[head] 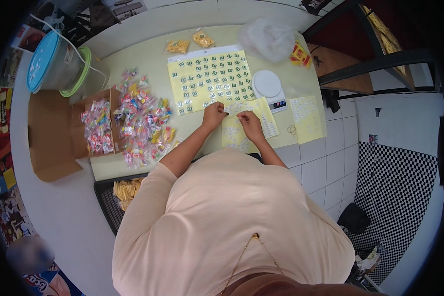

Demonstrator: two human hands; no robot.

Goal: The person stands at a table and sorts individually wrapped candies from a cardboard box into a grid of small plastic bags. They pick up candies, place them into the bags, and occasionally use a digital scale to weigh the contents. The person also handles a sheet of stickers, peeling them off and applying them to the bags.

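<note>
My left hand (pixel 215 114) is bent over the top left of a yellow sheet (pixel 227 140) covered with small white stickers. Its fingertips are drawn together by the sheet; whether they pinch anything is too small to tell. A short gap to the right, my right hand (pixel 251 125) hovers above the same sheet, thumb and fingertips close together, with anything between them too small to make out. Just beyond both hands lies a larger yellow sheet (pixel 203 94) of round green-and-white stickers. The smaller sheet partly overlaps another sheet of little labels (pixel 269 127) on its right.
Wrapped candies (pixel 142 114) are heaped left of my hands, beside an open cardboard box (pixel 78 125). A white digital scale (pixel 268 87), plastic bags (pixel 268 39) and two snack packets (pixel 177 46) stand farther back. A black crate (pixel 105 196) of snacks sits by my left elbow.
</note>
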